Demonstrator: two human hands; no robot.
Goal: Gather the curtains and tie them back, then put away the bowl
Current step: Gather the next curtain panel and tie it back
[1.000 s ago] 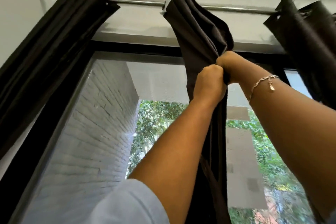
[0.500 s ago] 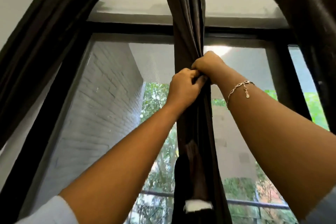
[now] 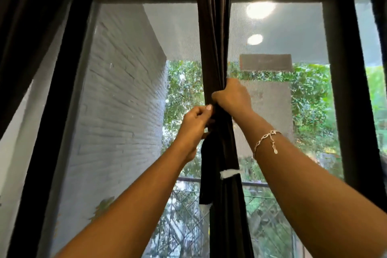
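Now right hand [image 3: 232, 98] grips gathered curtain [image 3: 213, 37]; left hand [image 3: 194, 123] pinches curtain's left edge just below it.

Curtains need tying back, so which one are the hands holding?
The middle curtain: the right hand grips it, the left hand pinches it. Side curtains hang untouched.

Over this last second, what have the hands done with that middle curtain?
Both hands slid down the gathered middle curtain, away from the rod, which has left the view. The left hand went from a fist round it to pinching the fabric just under the right hand. The right hand kept its grip; the side curtains stayed put.
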